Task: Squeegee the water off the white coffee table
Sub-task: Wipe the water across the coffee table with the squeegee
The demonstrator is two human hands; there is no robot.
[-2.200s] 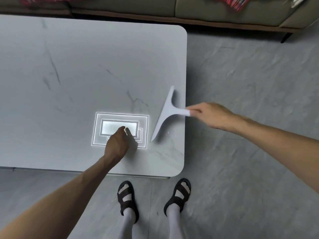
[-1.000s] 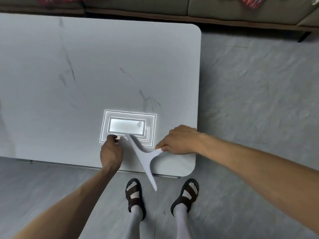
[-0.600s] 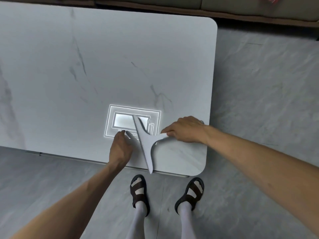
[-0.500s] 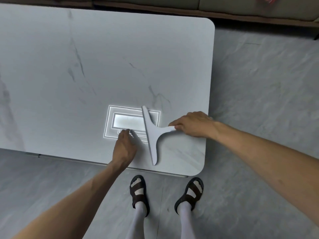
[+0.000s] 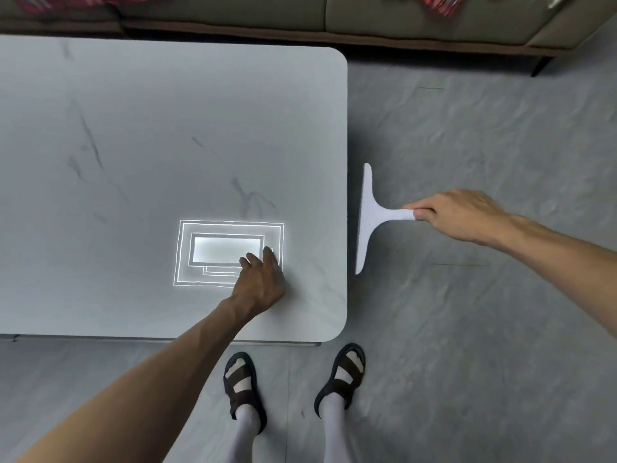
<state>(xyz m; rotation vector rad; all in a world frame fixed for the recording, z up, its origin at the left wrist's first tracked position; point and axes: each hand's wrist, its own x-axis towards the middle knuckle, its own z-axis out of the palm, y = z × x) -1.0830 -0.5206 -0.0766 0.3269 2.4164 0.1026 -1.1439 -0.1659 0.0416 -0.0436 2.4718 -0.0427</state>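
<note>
The white coffee table (image 5: pixel 133 145) with faint grey veins fills the left of the view; a bright rectangular light reflection (image 5: pixel 227 250) lies near its front right. My right hand (image 5: pixel 457 215) grips the handle of a white T-shaped squeegee (image 5: pixel 367 218), whose blade stands parallel to the table's right edge, just past it over the floor. My left hand (image 5: pixel 260 282) rests on the tabletop beside the reflection, fingers extended. No water is visible on the surface.
A grey stone floor (image 5: pixel 467 312) lies right of and in front of the table. An olive sofa (image 5: pixel 367 15) with red plaid cloth runs along the far side. My feet in dark sandals (image 5: pixel 243 385) stand by the table's front edge.
My right hand has drawn the squeegee rightward across the table's front right area and off its right edge. My left hand stayed planted on the tabletop.
</note>
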